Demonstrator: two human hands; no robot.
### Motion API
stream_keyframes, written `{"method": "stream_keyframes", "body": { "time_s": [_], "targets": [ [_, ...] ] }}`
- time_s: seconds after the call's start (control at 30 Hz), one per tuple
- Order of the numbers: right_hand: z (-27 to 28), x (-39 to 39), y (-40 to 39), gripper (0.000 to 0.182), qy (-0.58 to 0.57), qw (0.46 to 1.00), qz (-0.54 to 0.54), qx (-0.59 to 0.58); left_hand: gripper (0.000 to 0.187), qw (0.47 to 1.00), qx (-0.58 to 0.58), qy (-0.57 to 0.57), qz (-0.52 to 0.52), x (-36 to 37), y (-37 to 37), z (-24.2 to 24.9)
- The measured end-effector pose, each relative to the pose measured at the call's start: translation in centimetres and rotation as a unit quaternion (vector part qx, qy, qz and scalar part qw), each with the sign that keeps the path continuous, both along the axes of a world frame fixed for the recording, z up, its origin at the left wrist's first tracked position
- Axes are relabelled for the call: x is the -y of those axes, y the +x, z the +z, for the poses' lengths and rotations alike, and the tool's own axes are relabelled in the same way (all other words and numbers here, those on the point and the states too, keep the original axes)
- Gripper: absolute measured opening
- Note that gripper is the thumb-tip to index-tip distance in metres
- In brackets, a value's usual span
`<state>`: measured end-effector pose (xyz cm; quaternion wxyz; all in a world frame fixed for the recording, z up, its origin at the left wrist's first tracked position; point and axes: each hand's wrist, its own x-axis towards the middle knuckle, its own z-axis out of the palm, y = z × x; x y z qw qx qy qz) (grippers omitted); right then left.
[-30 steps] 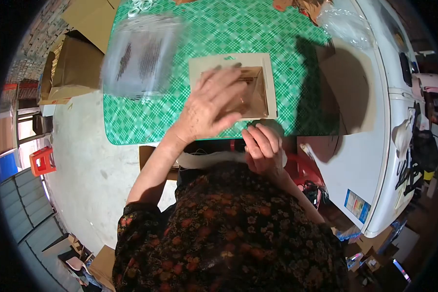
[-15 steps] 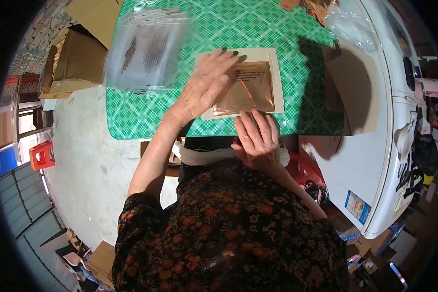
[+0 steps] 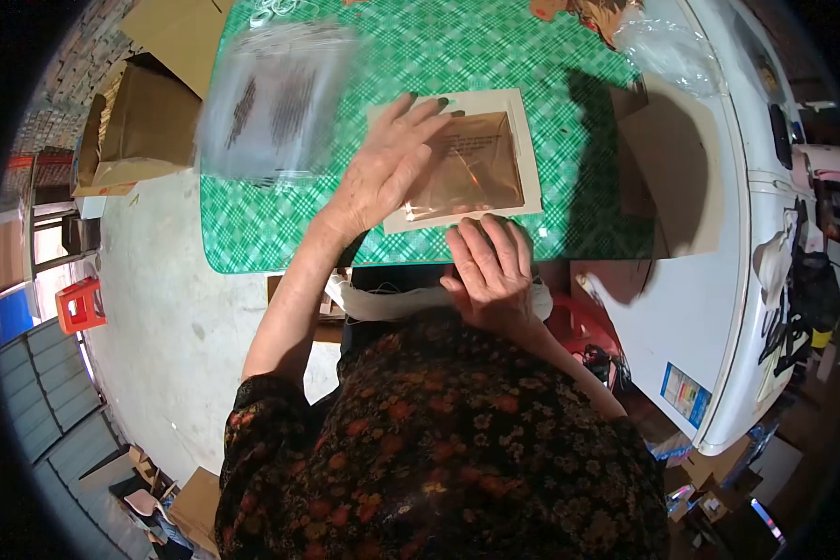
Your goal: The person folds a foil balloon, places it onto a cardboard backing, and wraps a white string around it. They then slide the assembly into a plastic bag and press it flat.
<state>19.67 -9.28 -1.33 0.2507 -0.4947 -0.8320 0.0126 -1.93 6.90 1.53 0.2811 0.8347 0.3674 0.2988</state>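
A flat, shiny brown plastic packet (image 3: 481, 177) with small dark print lies on a pale cardboard sheet (image 3: 528, 163) on the table. Over the left side of both is my left hand (image 3: 385, 168), palm down with its fingers spread; whether it presses on the packet or hovers is hard to tell. My right hand (image 3: 490, 261) is at the table's near edge, just below the sheet, its fingers loosely bent and a little apart. Nothing shows in either hand.
A stack of clear plastic bags (image 3: 275, 103) sits at the table's left on a green checked cloth (image 3: 401, 56). Crumpled clear plastic (image 3: 667, 56) and a cardboard piece (image 3: 672, 168) are at right, beside a white fridge (image 3: 761, 252). An open cardboard box (image 3: 149, 121) stands left.
The cardboard sheet and packet have turned slightly counterclockwise. My left fingers have spread a little more. My right hand has hardly moved.
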Motion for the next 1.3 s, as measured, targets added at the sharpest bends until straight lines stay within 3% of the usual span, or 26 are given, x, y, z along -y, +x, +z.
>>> {"method": "stream_keyframes", "body": {
  "time_s": [0.23,1.3],
  "targets": [
    [0.2,-0.3,-0.1,0.054,-0.008,1.000,0.018,-0.008,0.055,0.999,-0.013,0.048,0.012,-1.8,0.5,-0.5],
    [1.3,-1.7,-1.1,0.068,0.028,0.998,-0.056,-0.027,0.068,0.998,-0.038,-0.043,0.011,-2.5,0.5,-0.3]
  ]
}}
